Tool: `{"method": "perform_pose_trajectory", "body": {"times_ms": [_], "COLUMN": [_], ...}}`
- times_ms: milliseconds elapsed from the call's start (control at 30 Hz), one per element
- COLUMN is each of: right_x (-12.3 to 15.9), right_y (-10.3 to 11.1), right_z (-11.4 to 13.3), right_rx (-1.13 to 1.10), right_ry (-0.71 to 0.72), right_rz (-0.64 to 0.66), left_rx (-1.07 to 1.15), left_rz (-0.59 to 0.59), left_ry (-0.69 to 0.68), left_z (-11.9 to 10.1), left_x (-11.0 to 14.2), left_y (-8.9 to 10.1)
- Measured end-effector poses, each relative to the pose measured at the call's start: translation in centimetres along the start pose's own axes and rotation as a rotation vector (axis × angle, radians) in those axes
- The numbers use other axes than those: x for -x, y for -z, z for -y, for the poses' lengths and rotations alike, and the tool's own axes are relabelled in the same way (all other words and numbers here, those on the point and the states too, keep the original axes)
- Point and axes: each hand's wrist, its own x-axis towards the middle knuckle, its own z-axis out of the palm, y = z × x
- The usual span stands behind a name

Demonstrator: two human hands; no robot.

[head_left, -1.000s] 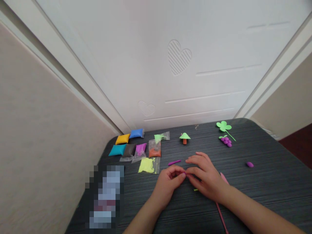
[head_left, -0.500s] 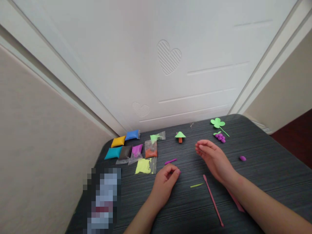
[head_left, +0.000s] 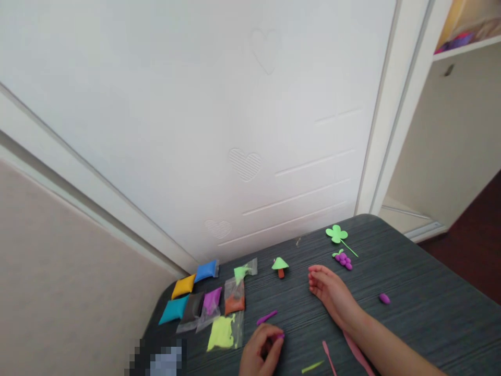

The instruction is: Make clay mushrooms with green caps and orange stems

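My left hand (head_left: 260,351) is low in the view, its thumb and fingers closed on a small piece of purple clay (head_left: 281,336). Just beyond its knuckles lies a purple clay strip (head_left: 267,317). My right hand (head_left: 331,292) is held over the dark tabletop, cupped with loosely bent fingers and nothing visible in it. A green-capped clay mushroom (head_left: 280,265) stands beyond and to the left of it. Behind it are a purple clay grape bunch (head_left: 343,259) and a green clay four-leaf clover (head_left: 336,234). A purple clay oval (head_left: 384,298) lies to its right.
Several clay packets, including a blue packet (head_left: 206,270) and a yellow-green packet (head_left: 221,332), lie at the left. A pink tool (head_left: 329,356), a thin yellow-green strip (head_left: 312,366) and another pink piece (head_left: 358,353) are near my arms. A white panelled door (head_left: 188,130) borders the table's back.
The view has tilted upward and turned slightly right, so the table sits lower in the picture. My left hand still pinches the purple clay; my right hand keeps nearly the same pose.
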Motion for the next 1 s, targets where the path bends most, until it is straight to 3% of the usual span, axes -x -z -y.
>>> {"method": "perform_pose_trajectory", "body": {"times_ms": [200, 433, 700, 1000], "right_x": [-0.3, -0.8, -0.9, -0.9], "right_y": [0.2, 0.8, 0.5, 0.6], "right_z": [0.1, 0.3, 0.3, 0.3], "right_rx": [-0.038, -0.078, -0.085, -0.025], "right_ry": [-0.025, -0.074, -0.087, -0.072], "right_rz": [-0.012, 0.002, 0.010, 0.046], "left_rx": [0.009, -0.051, 0.082, 0.113], "left_rz": [-0.078, -0.372, -0.383, -0.310], "left_ry": [0.113, 0.202, 0.281, 0.278], "left_z": [-0.2, 0.2, 1.4, 1.6], "left_x": [0.7, 1.5, 1.1, 1.0], "left_y": [-0.2, 0.4, 1.4, 0.9]}}
